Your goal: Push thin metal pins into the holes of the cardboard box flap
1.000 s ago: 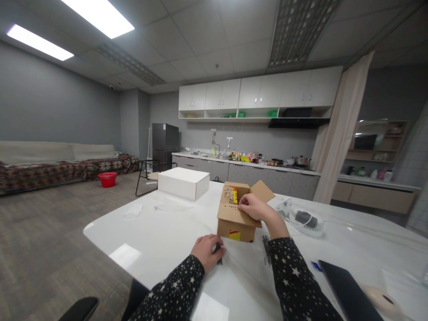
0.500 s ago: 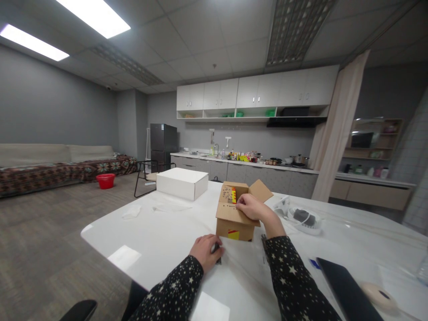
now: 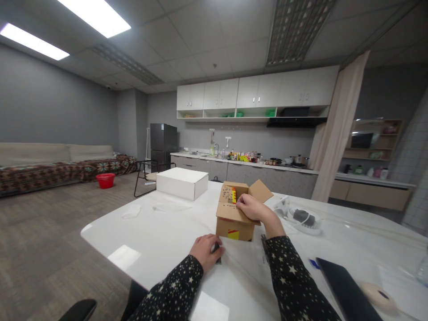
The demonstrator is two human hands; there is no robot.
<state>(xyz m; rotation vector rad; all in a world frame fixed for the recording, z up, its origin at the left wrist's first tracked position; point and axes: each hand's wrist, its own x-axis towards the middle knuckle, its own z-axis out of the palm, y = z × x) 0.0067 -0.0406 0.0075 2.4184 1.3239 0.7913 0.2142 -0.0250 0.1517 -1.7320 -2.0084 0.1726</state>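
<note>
An open cardboard box with red and yellow markings stands on the white table. Across its near flap runs a row of small dark dots, holes or tiny pieces; I cannot tell which. My right hand rests over that flap, fingertips pinched together at the right end of the row; whatever they hold is hidden. More dark specks cover another part of the box top behind. My left hand lies on the table in front of the box, curled round a small dark object that is mostly covered.
A white box sits at the back left, near a crumpled tissue. Thin dark sticks lie by my right sleeve. Further right are a white round basket with cables, a black flat device and a beige round object.
</note>
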